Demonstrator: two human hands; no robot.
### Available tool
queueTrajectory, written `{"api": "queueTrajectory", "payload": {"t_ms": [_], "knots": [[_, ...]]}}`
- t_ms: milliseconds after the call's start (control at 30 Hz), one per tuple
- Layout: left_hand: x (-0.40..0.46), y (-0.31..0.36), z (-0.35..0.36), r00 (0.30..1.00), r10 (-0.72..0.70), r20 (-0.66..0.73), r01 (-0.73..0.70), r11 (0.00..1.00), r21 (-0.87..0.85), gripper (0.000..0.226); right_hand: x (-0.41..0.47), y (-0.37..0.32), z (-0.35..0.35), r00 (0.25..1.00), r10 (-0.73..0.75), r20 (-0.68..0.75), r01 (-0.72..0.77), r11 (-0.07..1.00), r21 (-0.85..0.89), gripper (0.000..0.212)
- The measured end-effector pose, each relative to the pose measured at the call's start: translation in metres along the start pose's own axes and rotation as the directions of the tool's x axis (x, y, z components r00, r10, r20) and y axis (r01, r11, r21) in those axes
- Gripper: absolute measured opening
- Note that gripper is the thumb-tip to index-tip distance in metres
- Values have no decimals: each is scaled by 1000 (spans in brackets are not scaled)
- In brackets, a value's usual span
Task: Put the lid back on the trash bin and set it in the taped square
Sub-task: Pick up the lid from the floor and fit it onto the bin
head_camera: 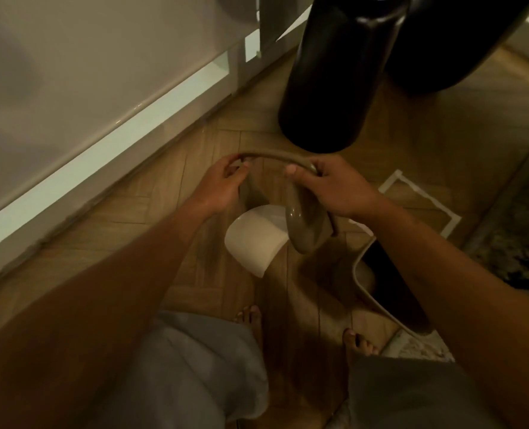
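I hold the taupe trash-bin lid (pixel 303 224) above the wooden floor, tilted on edge, its swing flap hanging down. My left hand (pixel 223 187) pinches the left end of the lid's rim. My right hand (pixel 334 190) grips the right end. The open trash bin (pixel 362 283), taupe with a dark inside, stands low on the right, partly hidden under my right forearm. The taped square (pixel 388 182), marked in white tape on the floor, lies right of my right hand, beyond the bin. A white curved piece (pixel 254 239) lies on the floor under the lid.
A tall black cylinder (pixel 328 88) stands just beyond the lid, with another dark shape (pixel 461 41) to its right. A white cabinet base (pixel 102 119) runs along the left. A patterned rug (pixel 517 236) borders the taped square. My bare feet (pixel 251 317) are near the bin.
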State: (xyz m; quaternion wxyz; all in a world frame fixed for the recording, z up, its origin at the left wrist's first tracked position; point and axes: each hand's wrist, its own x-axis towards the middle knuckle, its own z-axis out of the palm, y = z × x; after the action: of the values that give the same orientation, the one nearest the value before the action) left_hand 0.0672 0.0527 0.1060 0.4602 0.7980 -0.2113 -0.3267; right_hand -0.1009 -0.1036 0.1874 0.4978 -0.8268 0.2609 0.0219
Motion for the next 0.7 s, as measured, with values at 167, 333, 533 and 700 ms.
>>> {"api": "queueTrajectory", "payload": {"t_ms": [167,333,533,700], "knots": [[-15,39,32,990,51,134,-62,995,80,42,-47,-14,-45,984,25,-175,12,979,206,34],[-36,64,64,971,52,232,-87,986,145,58,-95,-5,-75,939,94,-332,42,924,381,33],[-63,89,115,963,69,259,-88,994,62,69,-137,26,-99,815,231,-531,80,863,499,34],[-73,106,152,973,80,215,-80,997,-7,64,-153,63,-116,651,356,-671,151,805,574,34]]}}
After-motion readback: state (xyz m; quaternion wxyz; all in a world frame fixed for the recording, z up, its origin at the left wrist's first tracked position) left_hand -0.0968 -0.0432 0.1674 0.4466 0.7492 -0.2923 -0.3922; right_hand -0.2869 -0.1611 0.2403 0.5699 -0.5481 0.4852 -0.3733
